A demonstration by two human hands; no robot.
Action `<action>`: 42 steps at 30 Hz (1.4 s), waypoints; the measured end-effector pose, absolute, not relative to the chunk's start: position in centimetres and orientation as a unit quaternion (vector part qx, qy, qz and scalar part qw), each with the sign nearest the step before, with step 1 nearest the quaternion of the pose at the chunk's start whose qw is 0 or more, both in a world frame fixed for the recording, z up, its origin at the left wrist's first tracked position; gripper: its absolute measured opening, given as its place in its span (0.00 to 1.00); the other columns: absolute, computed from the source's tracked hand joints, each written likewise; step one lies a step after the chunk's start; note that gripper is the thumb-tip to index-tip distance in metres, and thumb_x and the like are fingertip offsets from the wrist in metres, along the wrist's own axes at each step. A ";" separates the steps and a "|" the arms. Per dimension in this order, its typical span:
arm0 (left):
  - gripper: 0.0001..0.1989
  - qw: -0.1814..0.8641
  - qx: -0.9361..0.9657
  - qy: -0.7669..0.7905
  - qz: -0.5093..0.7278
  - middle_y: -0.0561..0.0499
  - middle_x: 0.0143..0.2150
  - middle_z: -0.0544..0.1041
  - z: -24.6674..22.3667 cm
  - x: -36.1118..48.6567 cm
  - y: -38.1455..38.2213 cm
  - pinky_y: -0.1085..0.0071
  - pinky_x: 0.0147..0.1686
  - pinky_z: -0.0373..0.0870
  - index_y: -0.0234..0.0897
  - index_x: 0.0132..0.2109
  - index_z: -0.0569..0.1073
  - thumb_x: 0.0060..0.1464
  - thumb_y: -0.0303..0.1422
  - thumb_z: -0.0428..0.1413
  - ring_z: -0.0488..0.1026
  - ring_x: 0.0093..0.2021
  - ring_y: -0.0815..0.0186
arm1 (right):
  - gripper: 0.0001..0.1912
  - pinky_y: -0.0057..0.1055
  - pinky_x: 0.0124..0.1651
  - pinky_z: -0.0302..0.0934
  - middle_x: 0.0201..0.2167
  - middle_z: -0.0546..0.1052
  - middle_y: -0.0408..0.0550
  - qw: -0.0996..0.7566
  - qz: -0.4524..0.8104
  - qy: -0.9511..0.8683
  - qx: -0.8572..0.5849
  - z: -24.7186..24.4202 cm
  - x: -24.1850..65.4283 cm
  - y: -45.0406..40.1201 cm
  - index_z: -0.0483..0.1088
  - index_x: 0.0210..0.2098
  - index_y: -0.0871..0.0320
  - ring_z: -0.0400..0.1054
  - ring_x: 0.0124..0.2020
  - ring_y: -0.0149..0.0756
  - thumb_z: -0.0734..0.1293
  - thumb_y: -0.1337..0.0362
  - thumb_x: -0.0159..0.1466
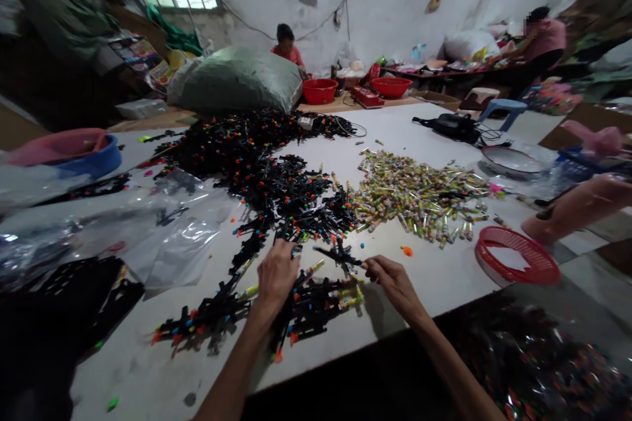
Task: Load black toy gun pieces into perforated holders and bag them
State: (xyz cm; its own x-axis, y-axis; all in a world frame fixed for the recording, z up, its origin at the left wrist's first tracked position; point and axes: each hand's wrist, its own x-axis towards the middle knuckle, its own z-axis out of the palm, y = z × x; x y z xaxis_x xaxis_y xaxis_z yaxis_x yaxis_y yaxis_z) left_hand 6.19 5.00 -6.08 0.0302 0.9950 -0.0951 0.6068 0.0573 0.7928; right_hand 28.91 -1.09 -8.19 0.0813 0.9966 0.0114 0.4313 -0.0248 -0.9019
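Observation:
My right hand (pixel 392 281) is closed in a pinch on the rear end of a small black toy gun (pixel 340 254), whose barrel points left toward the pile. My left hand (pixel 279 271) is at the near edge of a heap of black toy guns (pixel 291 187). Its fingers are curled, and what they hold is hidden. Between and below my hands lie rows of toy guns (pixel 316 306) with orange tips, several with yellow patterned tubes at their ends. Beyond my right hand spreads a pile of small yellow-green tubes (pixel 415 191).
At the right edge of the white table (pixel 424 289) sits a red basket (pixel 516 255). Plastic bags (pixel 182 243) lie on the left, near a blue basin (pixel 101 159). A large green sack (pixel 237 79) stands behind the heap. Two people work farther back.

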 end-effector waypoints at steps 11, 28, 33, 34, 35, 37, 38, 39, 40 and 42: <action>0.10 0.304 0.599 0.690 0.270 0.50 0.25 0.72 -7.0 2.5 10.8 0.67 0.32 0.62 0.38 0.28 0.68 0.35 0.35 0.58 0.71 0.35 0.54 | 0.15 0.31 0.44 0.55 0.47 0.69 0.56 0.148 0.056 -0.532 -0.832 -7.9 35.8 7.7 0.68 0.45 0.60 0.65 0.45 0.41 0.57 0.69 0.62; 0.24 0.686 0.320 0.420 0.500 0.52 0.35 0.76 -4.7 9.6 1.3 0.72 0.34 0.70 0.36 0.42 0.68 0.35 0.32 0.65 0.73 0.33 0.68 | 0.16 0.25 0.23 0.53 0.19 0.67 0.41 0.503 0.572 -0.383 -0.522 -5.5 27.7 -0.5 0.71 0.37 0.63 0.57 0.18 0.26 0.66 0.57 0.54; 0.20 0.653 0.308 0.411 0.556 0.55 0.34 0.75 -5.2 10.1 0.4 0.73 0.39 0.68 0.36 0.39 0.67 0.37 0.30 0.65 0.73 0.35 0.70 | 0.20 0.25 0.24 0.51 0.18 0.66 0.40 0.504 0.573 -0.413 -0.497 -4.8 24.1 -3.0 0.72 0.37 0.62 0.58 0.19 0.26 0.64 0.51 0.58; 0.19 0.649 0.309 0.410 0.561 0.55 0.34 0.75 -5.1 10.2 0.2 0.72 0.39 0.68 0.36 0.38 0.67 0.38 0.31 0.64 0.73 0.34 0.69 | 0.20 0.25 0.24 0.51 0.17 0.66 0.39 0.506 0.561 -0.419 -0.504 -4.7 24.0 -3.1 0.72 0.38 0.62 0.58 0.19 0.26 0.63 0.50 0.59; 0.18 0.647 0.310 0.409 0.565 0.55 0.34 0.75 -5.0 10.2 0.1 0.70 0.39 0.69 0.36 0.38 0.67 0.38 0.31 0.64 0.73 0.34 0.68 | 0.21 0.25 0.24 0.51 0.17 0.65 0.39 0.507 0.550 -0.424 -0.510 -4.7 24.1 -3.1 0.73 0.38 0.62 0.58 0.19 0.26 0.63 0.50 0.59; 0.19 0.644 0.313 0.407 0.568 0.54 0.34 0.76 -4.8 10.3 -0.2 0.69 0.39 0.70 0.36 0.39 0.67 0.39 0.32 0.64 0.74 0.34 0.67 | 0.20 0.25 0.24 0.52 0.17 0.65 0.39 0.508 0.534 -0.437 -0.515 -4.6 24.4 -3.2 0.73 0.38 0.62 0.58 0.19 0.26 0.62 0.51 0.60; 0.19 0.643 0.314 0.406 0.568 0.54 0.35 0.76 -4.7 10.3 -0.2 0.68 0.39 0.70 0.36 0.40 0.67 0.40 0.32 0.64 0.74 0.34 0.67 | 0.19 0.25 0.24 0.52 0.18 0.65 0.40 0.508 0.528 -0.446 -0.515 -4.5 24.6 -3.3 0.73 0.37 0.62 0.58 0.19 0.25 0.62 0.51 0.61; 0.20 0.643 0.315 0.405 0.568 0.54 0.36 0.76 -4.6 10.4 -0.3 0.68 0.38 0.70 0.37 0.41 0.67 0.40 0.32 0.64 0.74 0.34 0.66 | 0.19 0.26 0.25 0.52 0.20 0.65 0.40 0.507 0.522 -0.455 -0.513 -4.3 24.7 -3.4 0.73 0.37 0.61 0.59 0.19 0.25 0.62 0.52 0.61; 0.21 0.644 0.315 0.404 0.568 0.54 0.36 0.77 -4.6 10.5 -0.4 0.69 0.37 0.71 0.37 0.42 0.67 0.39 0.32 0.64 0.74 0.34 0.66 | 0.18 0.26 0.25 0.53 0.21 0.66 0.40 0.508 0.517 -0.464 -0.510 -4.2 24.8 -3.4 0.74 0.36 0.61 0.59 0.19 0.25 0.62 0.52 0.61; 0.22 0.646 0.314 0.402 0.568 0.54 0.36 0.77 -4.4 10.6 -0.4 0.69 0.36 0.71 0.37 0.43 0.66 0.39 0.32 0.64 0.75 0.33 0.66 | 0.17 0.27 0.25 0.54 0.22 0.65 0.40 0.508 0.504 -0.480 -0.508 -3.9 24.9 -3.6 0.74 0.36 0.60 0.59 0.19 0.25 0.62 0.54 0.61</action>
